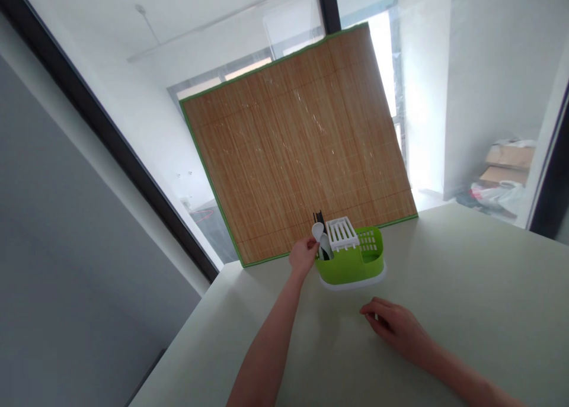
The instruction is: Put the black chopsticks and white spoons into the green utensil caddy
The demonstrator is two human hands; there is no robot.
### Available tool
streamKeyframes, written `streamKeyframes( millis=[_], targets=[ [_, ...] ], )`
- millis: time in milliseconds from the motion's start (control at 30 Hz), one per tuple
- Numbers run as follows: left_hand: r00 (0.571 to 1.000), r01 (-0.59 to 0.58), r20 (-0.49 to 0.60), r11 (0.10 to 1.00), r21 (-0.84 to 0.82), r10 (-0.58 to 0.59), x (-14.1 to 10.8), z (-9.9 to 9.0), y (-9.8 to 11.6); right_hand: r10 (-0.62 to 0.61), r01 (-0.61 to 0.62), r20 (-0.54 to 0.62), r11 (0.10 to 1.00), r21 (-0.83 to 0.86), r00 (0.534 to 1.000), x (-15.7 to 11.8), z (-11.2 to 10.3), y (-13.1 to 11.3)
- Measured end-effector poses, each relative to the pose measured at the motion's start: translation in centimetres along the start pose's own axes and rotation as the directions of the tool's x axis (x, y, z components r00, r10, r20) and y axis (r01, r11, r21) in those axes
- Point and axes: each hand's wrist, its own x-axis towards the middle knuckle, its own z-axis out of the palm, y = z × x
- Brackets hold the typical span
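Observation:
A green cutlery holder with a white base stands on the table. A white slatted rack sits over its middle. At the holder's left end, my left hand pinches a white spoon just below its bowl, and the spoon's lower end is hidden. Dark chopsticks and another pale utensil stand upright in that left compartment. My right hand hovers or rests near the table in front of the holder. Its fingers are loosely bent, with a gap at the thumb and nothing between them.
Behind the holder a bamboo mat with green edging leans against a glass wall. The pale table spreads to the right and front. Past the glass, cardboard boxes lie at right. A grey panel fills the left side.

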Motion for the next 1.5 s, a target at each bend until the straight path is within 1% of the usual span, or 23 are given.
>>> streamKeyframes(
  millis=[367,567,667,800,900,967,1033,1167,1233,1300,1333,1400,1433,1500],
  targets=[
    [0.998,0.006,-0.064,0.983,0.182,0.006,-1.2,1.4,1.4,-0.01,0.011,0.031,0.999,-0.047,0.999,0.0,-0.1,-0.1],
    [0.998,-0.043,-0.029,0.968,0.247,0.052,-0.9,1.2,1.3,-0.012,0.015,0.046,0.998,-0.061,0.999,-0.1,0.1,0.0],
    [0.997,-0.063,-0.032,0.961,0.269,0.075,-0.9,0.9,1.3,-0.013,0.017,0.061,0.998,-0.065,0.998,-0.1,0.0,-0.1],
    [0.99,-0.068,-0.098,0.954,0.291,0.1,-1.1,0.6,1.0,-0.001,0.006,0.068,0.997,-0.076,0.998,0.0,-0.1,-0.2],
    [0.98,-0.047,-0.171,0.953,0.3,0.102,-1.4,0.5,0.6,0.005,0.001,0.074,0.997,-0.082,0.997,0.0,-0.1,-0.2],
    [0.975,-0.035,-0.197,0.948,0.315,0.102,-1.4,0.4,0.3,0.007,0.0,0.081,0.996,-0.084,0.997,-0.1,0.0,-0.1],
    [0.977,-0.048,-0.182,0.939,0.34,0.115,-1.5,0.4,0.0,0.014,-0.006,0.087,0.996,-0.087,0.996,-0.1,0.0,-0.1],
    [0.987,-0.095,-0.086,0.926,0.364,0.135,-1.5,0.1,-0.3,0.025,-0.017,0.101,0.996,-0.085,0.995,-0.3,0.1,0.0],
    [0.989,-0.1,-0.068,0.927,0.362,0.133,-1.5,-0.1,-0.4,0.028,-0.019,0.106,0.996,-0.085,0.994,-0.3,0.1,0.0],
    [0.983,-0.095,-0.115,0.934,0.345,0.143,-1.8,-0.3,-0.5,0.03,-0.021,0.109,0.996,-0.087,0.994,-0.3,0.1,0.0],
    [0.975,-0.092,-0.164,0.941,0.324,0.152,-2.1,-0.4,-0.6,0.031,-0.021,0.111,0.996,-0.089,0.993,-0.3,0.0,0.0],
    [0.942,-0.099,-0.286,0.961,0.257,0.174,-3.0,-0.5,-0.9,0.036,-0.024,0.119,0.995,-0.095,0.992,-0.2,0.0,0.0],
    [0.922,-0.119,-0.339,0.969,0.214,0.188,-3.8,-0.4,-1.0,0.038,-0.026,0.123,0.995,-0.099,0.992,-0.2,-0.1,0.0],
    [0.894,-0.203,-0.379,0.971,0.13,0.238,-5.9,0.3,-1.1,0.039,-0.025,0.138,0.994,-0.107,0.99,-0.2,0.0,0.0]
  ],
)
